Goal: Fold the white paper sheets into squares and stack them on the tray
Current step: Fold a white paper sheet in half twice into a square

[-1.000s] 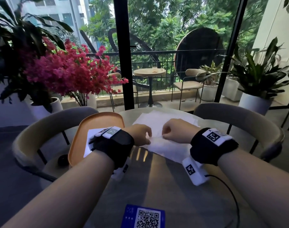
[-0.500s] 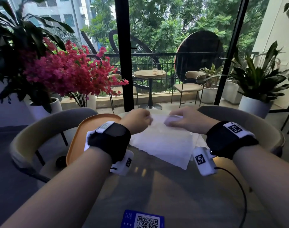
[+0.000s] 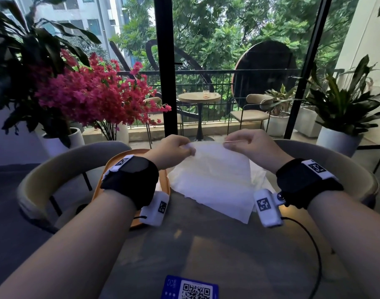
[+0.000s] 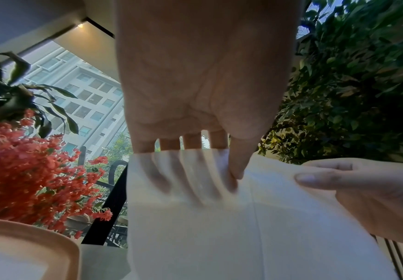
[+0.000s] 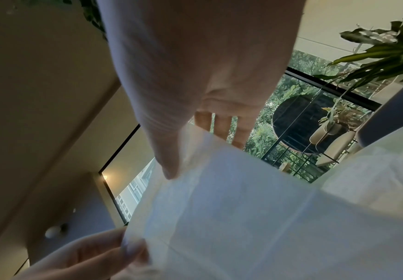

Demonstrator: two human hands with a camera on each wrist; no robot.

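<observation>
A thin white paper sheet (image 3: 215, 182) is held up at its far edge above the round table, its near part draped down toward me. My left hand (image 3: 176, 147) pinches the far left corner; in the left wrist view the thumb lies over the sheet (image 4: 219, 227) and the fingers show through behind it. My right hand (image 3: 247, 143) pinches the far right corner, its thumb on the sheet (image 5: 243, 217) in the right wrist view. More white paper (image 3: 259, 178) lies under the held sheet. The orange tray (image 3: 111, 167) sits left, mostly hidden by my left wrist.
A blue QR card (image 3: 191, 289) lies at the table's near edge. A black cable (image 3: 310, 240) runs from my right wrist camera across the table. Two padded chairs (image 3: 61, 167) stand beyond the table. Potted plants and a glass wall are behind them.
Both hands moved away from me and upward, lifting the sheet's edge off the table. They also spread apart, so the paper now hangs stretched between them.
</observation>
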